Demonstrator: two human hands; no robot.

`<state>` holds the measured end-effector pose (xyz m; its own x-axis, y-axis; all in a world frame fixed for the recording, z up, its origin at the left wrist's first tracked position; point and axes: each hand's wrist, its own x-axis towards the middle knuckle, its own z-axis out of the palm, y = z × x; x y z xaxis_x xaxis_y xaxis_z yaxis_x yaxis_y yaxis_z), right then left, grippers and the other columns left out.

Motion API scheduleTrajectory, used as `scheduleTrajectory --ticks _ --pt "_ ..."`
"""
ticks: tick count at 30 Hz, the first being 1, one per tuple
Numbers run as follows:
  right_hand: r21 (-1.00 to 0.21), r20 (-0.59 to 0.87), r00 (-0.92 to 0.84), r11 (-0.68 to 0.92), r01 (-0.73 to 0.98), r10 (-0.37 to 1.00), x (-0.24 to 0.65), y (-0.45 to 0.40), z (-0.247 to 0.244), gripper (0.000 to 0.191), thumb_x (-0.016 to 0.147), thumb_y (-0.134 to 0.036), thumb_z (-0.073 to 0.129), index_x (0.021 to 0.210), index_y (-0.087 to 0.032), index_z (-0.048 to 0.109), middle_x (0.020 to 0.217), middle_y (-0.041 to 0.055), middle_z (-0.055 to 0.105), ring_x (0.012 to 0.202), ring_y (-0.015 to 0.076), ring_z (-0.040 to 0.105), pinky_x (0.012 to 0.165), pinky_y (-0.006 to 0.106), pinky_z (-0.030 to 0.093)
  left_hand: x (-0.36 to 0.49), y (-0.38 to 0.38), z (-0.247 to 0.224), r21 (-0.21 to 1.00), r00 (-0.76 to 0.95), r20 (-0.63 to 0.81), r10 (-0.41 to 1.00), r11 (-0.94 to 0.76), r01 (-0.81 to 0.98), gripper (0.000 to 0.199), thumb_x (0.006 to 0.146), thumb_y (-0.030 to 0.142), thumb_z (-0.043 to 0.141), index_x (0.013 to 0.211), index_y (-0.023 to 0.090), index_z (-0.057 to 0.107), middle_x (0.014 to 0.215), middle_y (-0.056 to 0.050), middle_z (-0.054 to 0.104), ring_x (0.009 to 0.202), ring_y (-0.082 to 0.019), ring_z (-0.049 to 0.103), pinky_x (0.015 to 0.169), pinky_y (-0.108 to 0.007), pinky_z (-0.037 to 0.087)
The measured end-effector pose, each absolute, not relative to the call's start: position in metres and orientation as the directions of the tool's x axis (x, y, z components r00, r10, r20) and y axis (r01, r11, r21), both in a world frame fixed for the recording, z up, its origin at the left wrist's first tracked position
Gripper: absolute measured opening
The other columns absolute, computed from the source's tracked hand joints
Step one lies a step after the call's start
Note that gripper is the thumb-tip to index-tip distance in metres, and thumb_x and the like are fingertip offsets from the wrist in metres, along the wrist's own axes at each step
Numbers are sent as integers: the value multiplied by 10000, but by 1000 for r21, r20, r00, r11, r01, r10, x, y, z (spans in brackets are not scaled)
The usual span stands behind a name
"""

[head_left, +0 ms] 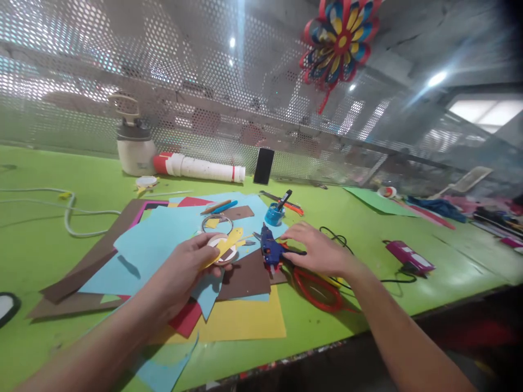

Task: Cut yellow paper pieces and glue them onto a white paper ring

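Table [363, 234] is bright green, with overlapping colored paper sheets [151, 234] across the middle: light blue, brown, yellow and some red.

The left hand [190, 261] is over the papers, pinching a round piece [223, 263] between thumb and fingers. The right hand [318, 247] is over at the back end of a glue gun [269, 249], fingers bent and spread, with a gap between thumb and index. Can't really tell if it has any grip on the gun.

The red scissor handle [327, 308] is just below the right hand, and the gun is between the two hands, nozzle toward the far side of the table. It's dark blue, with a bit of red and orange showing around it. A blue pot [274, 215] is just past the nozzle.

As for the round piece, it's got a whitish face, a tan rim and a small brown patch. Lying across it is a yellow cutout [233, 239], its near end under the left thumb and the far end poking past the rim toward the gun. It's slim and flat-looking, with little dark marks near the far tip, too blurry to make out.
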<state>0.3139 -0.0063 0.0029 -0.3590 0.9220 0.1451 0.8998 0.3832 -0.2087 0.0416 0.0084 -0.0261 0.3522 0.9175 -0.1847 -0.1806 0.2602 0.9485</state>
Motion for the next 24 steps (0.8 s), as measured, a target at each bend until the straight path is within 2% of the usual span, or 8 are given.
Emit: scheduleTrajectory --ticks 5,9,14,19,22,24 --pt "-166 55 -377 380 910 925 317 -14 -8 408 789 -192 603 1197 -181 608 1193 137 630 1128 306 551 937 505 456 43 9 -29 944 301 -187 935 256 -209 306 745 165 630 1044 107 591 794 -87 693 608 -130 615 517 -208 450" --pt "-151 70 -371 378 913 926 314 -11 -23 428 765 -89 537 1185 -153 589 1198 142 607 1142 303 519 974 508 418 44 11 -32 957 306 -152 940 217 -190 241 752 144 599 986 101 566 800 -96 686 608 -123 614 514 -202 453" --pt "-158 88 -348 358 920 933 314 -6 -36 422 752 -94 540 1165 -169 582 1170 118 588 1095 268 546 969 452 435 47 12 -33 963 285 -160 945 213 -166 252 749 114 555 1001 101 549 722 -73 672 556 -122 598 493 -210 458" --pt "-255 140 -299 326 910 944 319 -7 -33 390 757 -109 535 1130 -210 585 1165 75 596 1066 236 585 959 407 457 46 12 -33 955 319 -184 930 246 -167 248 772 109 539 1020 104 547 719 -80 676 587 -132 620 500 -201 462" --pt "-333 206 -189 250 909 960 324 -8 -29 339 767 -189 586 1105 -205 605 1152 73 629 1027 249 619 910 397 497 46 12 -34 943 349 -199 916 276 -186 225 786 116 535 1011 102 547 744 -94 686 573 -119 609 508 -201 464" --pt "-433 270 -100 213 876 958 328 -10 -29 314 777 -251 619 1088 -205 625 1086 64 675 952 252 660 842 376 535 46 12 -34 939 358 -207 910 288 -188 220 785 118 533 1004 102 545 753 -99 689 572 -118 604 509 -203 463"
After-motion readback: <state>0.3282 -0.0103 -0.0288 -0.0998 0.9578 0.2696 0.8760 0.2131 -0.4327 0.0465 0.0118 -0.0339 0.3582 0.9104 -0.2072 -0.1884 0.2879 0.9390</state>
